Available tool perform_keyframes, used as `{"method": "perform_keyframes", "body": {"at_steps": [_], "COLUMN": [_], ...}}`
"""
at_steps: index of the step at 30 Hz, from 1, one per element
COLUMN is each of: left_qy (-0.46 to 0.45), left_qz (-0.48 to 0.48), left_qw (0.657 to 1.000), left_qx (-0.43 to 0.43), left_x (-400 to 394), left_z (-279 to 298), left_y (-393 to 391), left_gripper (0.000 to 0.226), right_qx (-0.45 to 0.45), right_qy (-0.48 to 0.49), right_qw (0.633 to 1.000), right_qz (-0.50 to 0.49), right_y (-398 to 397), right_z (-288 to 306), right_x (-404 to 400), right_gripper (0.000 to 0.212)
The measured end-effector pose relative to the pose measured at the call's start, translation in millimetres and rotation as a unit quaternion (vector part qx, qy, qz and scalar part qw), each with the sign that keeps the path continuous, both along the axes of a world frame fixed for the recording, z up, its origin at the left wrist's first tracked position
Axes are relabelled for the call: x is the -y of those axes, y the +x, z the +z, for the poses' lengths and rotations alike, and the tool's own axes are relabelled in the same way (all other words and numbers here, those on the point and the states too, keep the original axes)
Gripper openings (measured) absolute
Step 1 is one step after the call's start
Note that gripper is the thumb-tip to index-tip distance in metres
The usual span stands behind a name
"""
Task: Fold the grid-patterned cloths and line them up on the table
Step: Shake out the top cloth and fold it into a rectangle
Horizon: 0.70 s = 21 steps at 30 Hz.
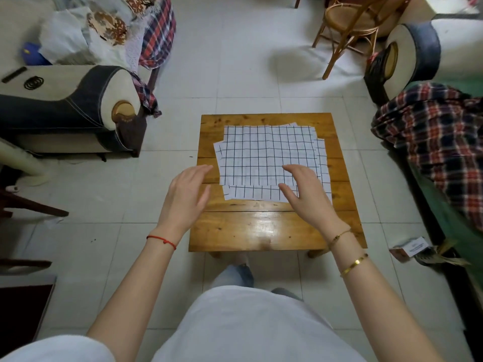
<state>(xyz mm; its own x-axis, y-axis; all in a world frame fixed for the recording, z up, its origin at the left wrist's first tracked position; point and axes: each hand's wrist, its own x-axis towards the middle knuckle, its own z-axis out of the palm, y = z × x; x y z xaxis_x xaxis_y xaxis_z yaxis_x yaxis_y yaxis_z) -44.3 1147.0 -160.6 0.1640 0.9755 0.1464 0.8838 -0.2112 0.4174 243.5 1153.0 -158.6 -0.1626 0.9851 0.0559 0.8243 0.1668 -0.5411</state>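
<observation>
A loose stack of white cloths with a black grid pattern (266,155) lies flat and unfolded on the far half of a small wooden table (261,231). The layers are slightly askew, with edges poking out at the left, right and near sides. My left hand (187,194) hovers open beside the table's left edge, just left of the stack and holding nothing. My right hand (305,194) is spread open over the stack's near right corner; I cannot tell whether its fingers touch the cloth.
A sofa armrest (104,100) stands to the left with plaid fabric (156,35) and bags behind it. At the right, a plaid blanket (439,142) covers a second sofa. A rattan chair (350,24) stands at the far side. A small box (414,248) lies on the floor.
</observation>
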Motion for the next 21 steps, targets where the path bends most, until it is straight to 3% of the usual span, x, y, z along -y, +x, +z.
{"method": "perform_keyframes", "body": {"at_steps": [9, 21], "left_qy": [-0.029, -0.119], "left_qz": [-0.006, -0.022], "left_qw": [0.999, 0.99], "left_qx": [-0.017, -0.069], "left_x": [-88.7, -222.8], "left_z": [-56.5, -191.6], "left_y": [-0.5, -12.0], "left_gripper": [0.038, 0.051], "right_qx": [-0.004, 0.02], "right_qy": [-0.019, -0.087], "right_qw": [1.0, 0.994], "right_qz": [-0.012, 0.06], "right_y": [-21.5, -82.2], "right_z": [-50.4, -196.8], "right_x": [-85.5, -197.5], "right_gripper": [0.038, 0.038]}}
